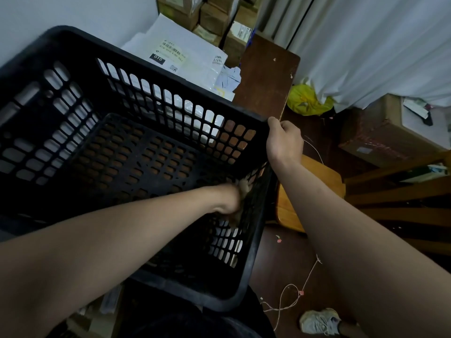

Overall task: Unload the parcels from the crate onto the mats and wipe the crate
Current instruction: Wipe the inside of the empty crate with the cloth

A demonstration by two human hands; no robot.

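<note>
The black perforated plastic crate [80, 45] fills most of the view. It is tilted toward the person and nothing lies on its slotted floor. Its near corner hangs over the person's dark-clothed lap, and its far rim nearly touches the heap of white plastic mailer parcels [180, 50] lying just behind it, against the pale wall.

A white curtain [366, 45] closes off the right side. The dark brown wooden board [266, 76] runs from the crate's far right corner toward stacked brown cardboard boxes [214, 18].

Right of the crate a narrow strip of dark floor stays open. A pale wooden seat edge [314, 181] borders it, and thin pink string [292, 289] loops across it.

The right hand [284, 140] grips the crate's far right corner, fingers curled over the rim. The left hand [229, 201] reaches inside, pressed low against the crate's right wall. It is blurred, something pale shows at its fingertips, and whether the fingers clasp it cannot be told.

A crumpled yellow plastic bag [305, 98] sits under the curtain hem, and a grey laced shoe [319, 320] stands on the floor near the bottom edge.
</note>
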